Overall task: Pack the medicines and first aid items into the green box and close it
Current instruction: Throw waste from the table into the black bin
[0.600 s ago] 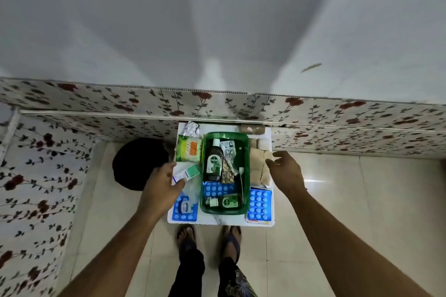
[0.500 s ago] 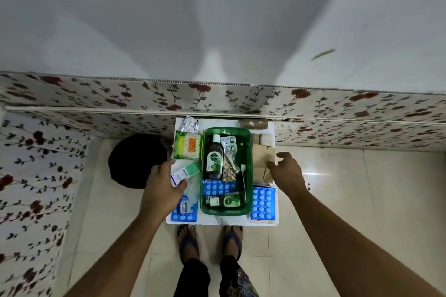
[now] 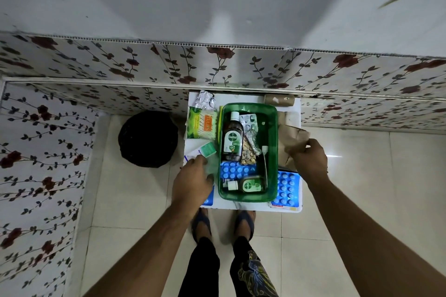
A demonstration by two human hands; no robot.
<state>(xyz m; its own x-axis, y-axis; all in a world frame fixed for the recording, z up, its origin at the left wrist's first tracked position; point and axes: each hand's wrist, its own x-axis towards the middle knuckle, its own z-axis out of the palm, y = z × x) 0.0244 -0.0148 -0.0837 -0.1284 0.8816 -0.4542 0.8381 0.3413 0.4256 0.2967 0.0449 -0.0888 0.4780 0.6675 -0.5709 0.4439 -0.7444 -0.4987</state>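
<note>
Left of the green box (image 3: pixel 248 152), my left hand (image 3: pixel 193 182) has slid forward over the small white-and-green carton (image 3: pixel 204 150), fingers curled at its near end; whether it actually grips, I cannot tell. The box sits mid-counter (image 3: pixel 241 97), open, already holding bottles and blister strips. Right of the box, my right hand (image 3: pixel 310 160) has pinched the brown paper packet (image 3: pixel 295 138) and tipped it up off the counter, so I judge it goes in next.

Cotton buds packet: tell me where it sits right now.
In the head view the cotton buds packet lies on the white table, outside the green box on its left, below the crumpled foil strip.
</note>
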